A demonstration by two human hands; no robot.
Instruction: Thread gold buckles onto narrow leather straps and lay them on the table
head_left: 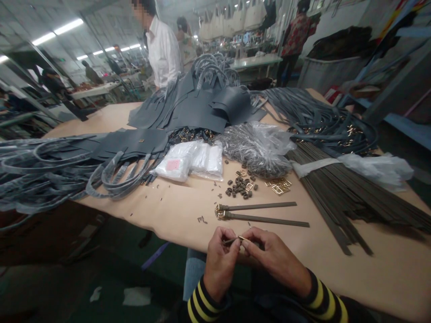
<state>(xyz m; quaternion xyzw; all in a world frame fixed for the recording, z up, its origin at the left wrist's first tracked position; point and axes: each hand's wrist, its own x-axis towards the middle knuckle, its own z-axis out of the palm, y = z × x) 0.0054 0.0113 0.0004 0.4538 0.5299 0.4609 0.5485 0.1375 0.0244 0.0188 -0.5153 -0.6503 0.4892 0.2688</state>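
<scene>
At the table's front edge my left hand (220,260) pinches the end of a narrow olive-brown strap (229,242). My right hand (274,253) meets it, thumb and fingers closed on a gold buckle (244,239) at the strap. Fingers cover most of both pieces, so how they join is hidden. Just beyond lie two similar straps (266,220) with gold buckles (220,213) at their left ends. Small brown strap loops (239,187) form a loose heap, with loose gold buckles (280,185) to its right.
A tied bundle of brown straps (323,188) lies at right, beside a plastic bag of loops (252,148). White packets (182,161) sit mid-table. Dark grey bag panels (198,110) are stacked behind, handled pieces (114,175) at left. A person in a white shirt (163,51) stands across the table.
</scene>
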